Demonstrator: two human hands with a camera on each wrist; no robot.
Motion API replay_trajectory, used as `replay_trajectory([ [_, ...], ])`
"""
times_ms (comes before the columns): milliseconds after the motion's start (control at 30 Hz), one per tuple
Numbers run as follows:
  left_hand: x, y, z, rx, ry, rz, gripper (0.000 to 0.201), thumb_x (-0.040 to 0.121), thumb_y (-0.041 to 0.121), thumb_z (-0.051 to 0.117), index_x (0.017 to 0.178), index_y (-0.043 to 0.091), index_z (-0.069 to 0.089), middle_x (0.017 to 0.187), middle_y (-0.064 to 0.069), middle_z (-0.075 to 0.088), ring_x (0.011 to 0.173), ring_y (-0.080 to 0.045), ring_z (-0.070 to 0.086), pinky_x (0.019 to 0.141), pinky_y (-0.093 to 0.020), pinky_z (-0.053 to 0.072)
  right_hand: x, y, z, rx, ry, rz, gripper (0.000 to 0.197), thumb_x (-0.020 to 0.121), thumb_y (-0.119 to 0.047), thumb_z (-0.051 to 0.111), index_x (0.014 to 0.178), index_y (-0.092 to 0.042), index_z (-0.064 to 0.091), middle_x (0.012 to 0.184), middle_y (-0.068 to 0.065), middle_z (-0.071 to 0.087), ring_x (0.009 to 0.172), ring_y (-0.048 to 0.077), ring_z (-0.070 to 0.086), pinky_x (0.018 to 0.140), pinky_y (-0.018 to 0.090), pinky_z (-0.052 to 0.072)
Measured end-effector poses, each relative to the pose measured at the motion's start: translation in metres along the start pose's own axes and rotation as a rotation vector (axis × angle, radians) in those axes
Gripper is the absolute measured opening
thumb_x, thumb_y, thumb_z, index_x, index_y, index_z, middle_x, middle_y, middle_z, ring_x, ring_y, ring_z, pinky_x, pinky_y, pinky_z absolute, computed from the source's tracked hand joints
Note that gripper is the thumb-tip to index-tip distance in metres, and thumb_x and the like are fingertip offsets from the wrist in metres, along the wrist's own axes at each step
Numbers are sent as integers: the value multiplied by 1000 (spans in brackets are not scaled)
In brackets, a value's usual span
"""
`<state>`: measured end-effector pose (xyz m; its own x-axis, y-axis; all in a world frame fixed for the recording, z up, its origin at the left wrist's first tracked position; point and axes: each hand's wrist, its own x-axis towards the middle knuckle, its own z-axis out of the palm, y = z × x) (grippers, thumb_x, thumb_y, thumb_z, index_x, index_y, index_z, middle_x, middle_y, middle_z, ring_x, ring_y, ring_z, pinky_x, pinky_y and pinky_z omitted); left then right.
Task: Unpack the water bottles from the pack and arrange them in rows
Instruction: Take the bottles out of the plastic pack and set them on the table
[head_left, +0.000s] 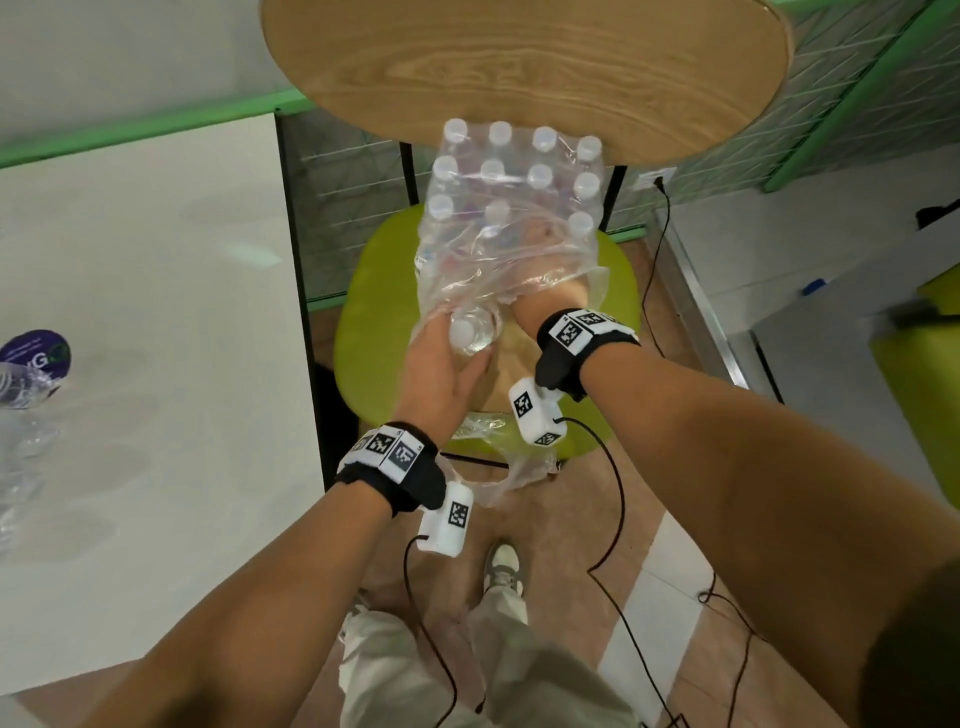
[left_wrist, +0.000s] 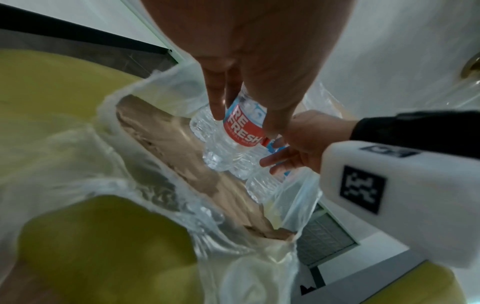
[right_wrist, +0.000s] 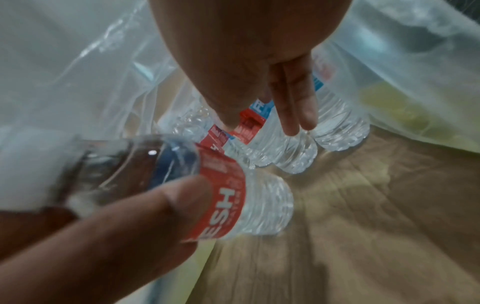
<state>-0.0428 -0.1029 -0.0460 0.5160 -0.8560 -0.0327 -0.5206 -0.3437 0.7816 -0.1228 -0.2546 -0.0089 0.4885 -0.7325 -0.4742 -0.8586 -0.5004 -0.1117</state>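
Observation:
A shrink-wrapped pack of water bottles (head_left: 511, 192) with white caps stands on a brown cardboard tray (right_wrist: 363, 205) on a green chair (head_left: 379, 322). The clear wrap (head_left: 467, 280) is torn open on my side. My left hand (head_left: 447, 364) grips one bottle (head_left: 470, 332) by its body at the opening and holds it tilted; its label is red and blue (left_wrist: 244, 127). My right hand (head_left: 545, 291) is inside the wrap. Its straight fingers (right_wrist: 296, 111) and thumb straddle a standing bottle (right_wrist: 280, 148) without gripping it.
A white table (head_left: 156, 312) lies to the left, with crumpled clear plastic and a purple label (head_left: 34, 356) at its left edge. A round wooden tabletop (head_left: 519, 67) overhangs the far side of the pack. Black cables (head_left: 618, 493) hang from both wrists.

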Motion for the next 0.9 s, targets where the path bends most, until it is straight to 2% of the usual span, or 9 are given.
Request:
replay_trajectory([
  [100, -14, -2, -10, -66, 41, 15, 45, 88, 38, 73, 124, 26, 50, 114, 6, 63, 100, -10, 61, 85, -29, 52, -3, -2, 6, -87, 45, -34, 19, 95, -18, 54, 109, -15, 65, 115, 6, 65, 108, 29, 62, 86, 40, 52],
  [167, -19, -6, -16, -81, 45, 15, 48, 86, 36, 74, 126, 25, 50, 112, 6, 64, 97, -9, 61, 83, -32, 54, -5, 2, 19, -78, -30, -53, 36, 83, -31, 66, 116, -18, 62, 119, 7, 66, 104, 28, 64, 80, 34, 50],
  [233, -22, -9, -23, -87, 60, 1, 46, 86, 35, 74, 125, 24, 52, 106, 8, 65, 93, -8, 62, 80, -34, 54, -13, 7, 30, -22, -130, -53, 57, 84, -43, 66, 135, -21, 53, 136, 6, 59, 119, 28, 59, 92, 30, 46],
  [400, -37, -17, -45, -100, 122, -29, 43, 83, 39, 78, 119, 27, 60, 106, 12, 67, 96, -7, 62, 82, -38, 56, -43, 4, 47, -19, -63, -342, 45, 108, -40, 25, 152, -38, 28, 159, 6, 33, 141, 29, 39, 111, 40, 33],
  [500, -57, -20, -63, -137, 143, -58, 52, 81, 33, 81, 128, 27, 59, 117, 12, 67, 105, -4, 62, 88, -30, 55, -65, -7, 59, 41, 39, -319, 44, 105, -38, 34, 148, -30, 35, 121, 6, 64, 101, 28, 64, 78, 35, 49],
  [600, -80, -23, -84, -210, 200, -74, 54, 80, 30, 84, 128, 24, 62, 116, 11, 69, 105, -1, 64, 87, -16, 53, -90, -31, 63, 317, 300, -274, 47, 91, -59, 46, 96, -18, 67, 70, -4, 65, 70, 19, 66, 62, 31, 50],
  [667, -96, -29, -103, -228, 249, -69, 50, 80, 28, 84, 125, 23, 63, 113, 9, 70, 102, -3, 66, 85, -16, 53, -102, -54, 70, 485, 401, -326, 34, 82, -57, 56, 98, -27, 60, 82, -10, 65, 80, 13, 65, 67, 29, 49],
  [767, -117, -50, -138, -220, 354, -119, 50, 80, 30, 83, 125, 26, 61, 115, 10, 69, 102, -7, 66, 83, -18, 54, -123, -98, 77, 600, 377, -384, 49, 81, -56, 59, 122, -31, 47, 108, -11, 61, 91, 13, 62, 74, 33, 52],
  [900, -147, -97, -192, -162, 521, -243, 53, 81, 35, 81, 128, 25, 60, 118, 7, 67, 102, -9, 64, 78, -4, 47, -136, -174, 85, 749, 330, -464, 44, 80, -49, 66, 116, -29, 49, 104, -10, 63, 88, 12, 63, 77, 38, 55],
])
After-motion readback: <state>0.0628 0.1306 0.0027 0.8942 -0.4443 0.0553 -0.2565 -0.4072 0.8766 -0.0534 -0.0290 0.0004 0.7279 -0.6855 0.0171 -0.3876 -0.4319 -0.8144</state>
